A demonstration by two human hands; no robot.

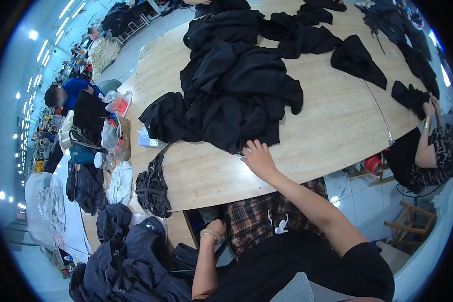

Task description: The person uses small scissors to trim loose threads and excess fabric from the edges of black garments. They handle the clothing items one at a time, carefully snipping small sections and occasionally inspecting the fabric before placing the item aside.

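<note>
A large heap of black garments (pixel 231 95) covers the middle of the pale wooden table (pixel 206 176). At the heap's near edge is my right hand (pixel 259 160), its fingers curled down against the cloth. A thin, pale object with a bit of red (pixel 236 154) shows by these fingertips, too small to name. Lower down, my left hand (pixel 214 231) is closed beside the open drawer (pixel 194 221) under the table's front edge. What it holds, if anything, is hidden.
A bundle of black straps (pixel 153 189) and a tissue box (pixel 150 138) lie left of the heap. Dark garments (pixel 131 256) fill the lower left. At the right, another person's hands (pixel 430 106) handle black cloth. A wooden stool (pixel 410 224) stands on the floor.
</note>
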